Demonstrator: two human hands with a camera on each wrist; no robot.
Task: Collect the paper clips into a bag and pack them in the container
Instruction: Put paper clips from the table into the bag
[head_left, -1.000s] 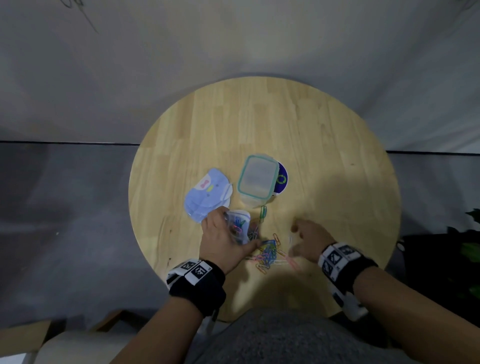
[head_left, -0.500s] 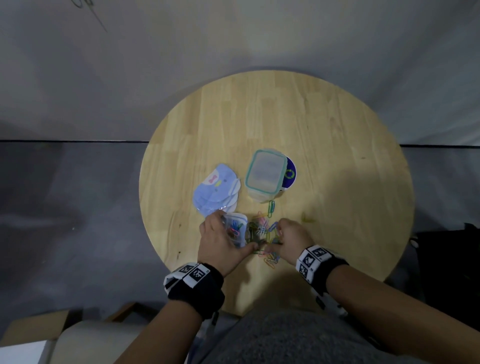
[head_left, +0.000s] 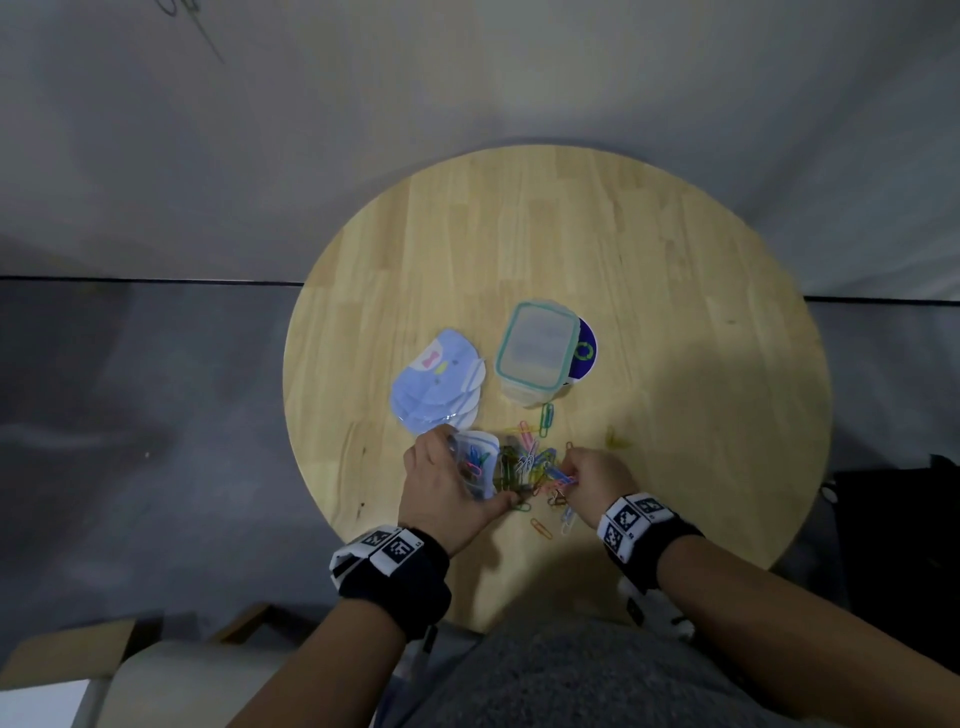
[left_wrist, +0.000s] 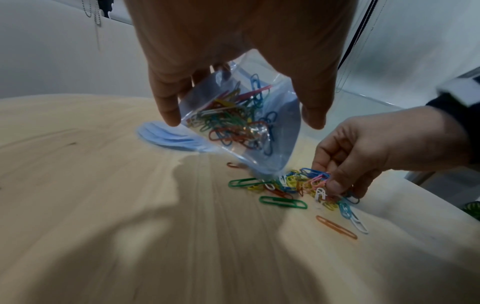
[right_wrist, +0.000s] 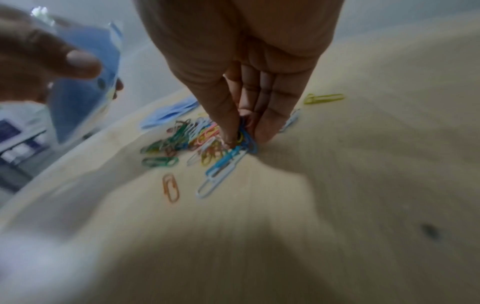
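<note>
My left hand (head_left: 447, 483) (left_wrist: 233, 86) holds a small clear bag (head_left: 477, 462) (left_wrist: 241, 123) with several coloured paper clips inside, just above the table. A heap of loose coloured paper clips (head_left: 535, 462) (left_wrist: 298, 183) (right_wrist: 197, 139) lies right of the bag. My right hand (head_left: 587, 480) (left_wrist: 369, 152) (right_wrist: 241, 123) pinches a few clips at the heap's right edge. A lidded clear container with a green rim (head_left: 537, 349) stands beyond the heap.
A stack of blue bags (head_left: 439, 382) (left_wrist: 171, 138) lies left of the container, a dark blue disc (head_left: 586, 351) pokes out at its right. Single clips lie near me: orange (head_left: 541, 529) (right_wrist: 171, 187), white (head_left: 567, 519). The round wooden table (head_left: 675, 312) has bare wood beyond.
My right hand has swept left from the right of the heap and now pinches clips at its edge. The left hand with the bag has stayed put.
</note>
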